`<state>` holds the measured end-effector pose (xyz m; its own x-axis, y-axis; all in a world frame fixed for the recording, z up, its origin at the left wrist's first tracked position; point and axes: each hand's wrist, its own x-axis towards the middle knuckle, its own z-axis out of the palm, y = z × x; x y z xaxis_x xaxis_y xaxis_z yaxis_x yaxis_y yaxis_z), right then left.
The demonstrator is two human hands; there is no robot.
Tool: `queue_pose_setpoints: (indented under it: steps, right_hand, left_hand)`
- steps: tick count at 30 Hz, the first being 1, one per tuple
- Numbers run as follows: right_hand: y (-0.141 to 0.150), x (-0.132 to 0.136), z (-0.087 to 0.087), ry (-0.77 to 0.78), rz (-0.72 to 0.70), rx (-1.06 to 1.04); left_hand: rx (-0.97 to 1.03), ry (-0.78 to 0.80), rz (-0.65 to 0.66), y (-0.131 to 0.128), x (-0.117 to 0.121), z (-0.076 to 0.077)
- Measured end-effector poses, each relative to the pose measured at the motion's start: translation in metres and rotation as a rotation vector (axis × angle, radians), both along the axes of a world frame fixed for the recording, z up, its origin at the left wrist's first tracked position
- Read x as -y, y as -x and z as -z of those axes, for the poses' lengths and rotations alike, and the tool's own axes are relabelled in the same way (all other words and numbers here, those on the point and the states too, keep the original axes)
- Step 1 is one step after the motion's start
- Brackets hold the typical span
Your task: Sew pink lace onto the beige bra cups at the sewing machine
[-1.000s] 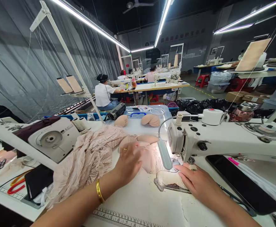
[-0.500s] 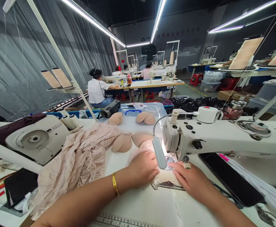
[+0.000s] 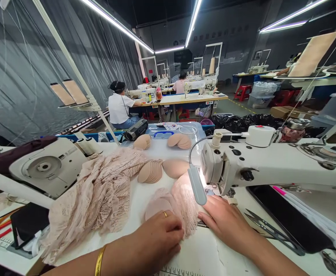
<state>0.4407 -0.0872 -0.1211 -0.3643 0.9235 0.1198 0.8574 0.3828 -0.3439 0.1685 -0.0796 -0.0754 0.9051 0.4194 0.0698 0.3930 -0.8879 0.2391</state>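
A pale pink lace piece (image 3: 189, 214) lies in front of the sewing machine (image 3: 214, 165), under its small gooseneck lamp (image 3: 197, 186). Beneath its sheer left part shows a rounded beige pad (image 3: 158, 209). My left hand (image 3: 153, 239), with a gold ring and bangle, is closed at the near edge of the lace, fingers pinched together on it. Flat beside the needle area rests my right hand (image 3: 228, 218), its fingers stretched out by the lace's right edge. The lamp head covers part of the lace, and the needle itself is hidden.
Stacked beige pads (image 3: 150, 171) lie behind the lace, with more on a clear plastic box (image 3: 196, 132). Bunched lace fabric (image 3: 107, 191) is at left. Black scissors (image 3: 274, 230) and a dark phone-like slab (image 3: 291, 218) lie at right. A co-worker (image 3: 122, 105) sits ahead.
My left hand has moved left and toward me, drawing the lace away from the needle area so more of it shows. The right hand stays by the machine, fingers now flatter.
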Motion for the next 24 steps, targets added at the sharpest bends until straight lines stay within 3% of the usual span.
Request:
queue_pose_setpoints:
  steps: [3,5,7,10,13,18,21,24]
  right_hand:
    - [0.005,-0.005,-0.001,-0.008,0.001,-0.010]
    - [0.003,-0.004,0.001,-0.028,-0.005,-0.015]
    - [-0.004,0.001,0.004,-0.060,0.004,-0.023]
    - [-0.016,0.008,0.007,-0.108,0.025,-0.034]
    - [-0.020,0.012,0.008,-0.148,-0.009,-0.057]
    - [-0.007,0.007,0.003,-0.120,-0.042,-0.044]
    - [0.002,0.002,0.000,-0.040,0.036,0.009]
    - [0.006,-0.002,0.001,-0.025,0.060,0.010]
  left_hand:
    - [-0.014,-0.048,0.182,-0.018,0.013,0.008]
    - [-0.006,-0.091,0.229,-0.033,0.004,0.017]
    - [-0.025,-0.153,0.164,-0.045,-0.019,0.024]
    - [-0.108,-0.261,-0.074,-0.053,-0.058,0.026]
    - [-0.094,-0.305,-0.176,-0.053,-0.071,0.027]
    - [0.055,-0.246,0.041,-0.049,-0.032,0.033]
    - [0.055,-0.155,0.133,-0.040,-0.006,0.023]
    - [0.048,-0.106,0.195,-0.034,0.005,0.013]
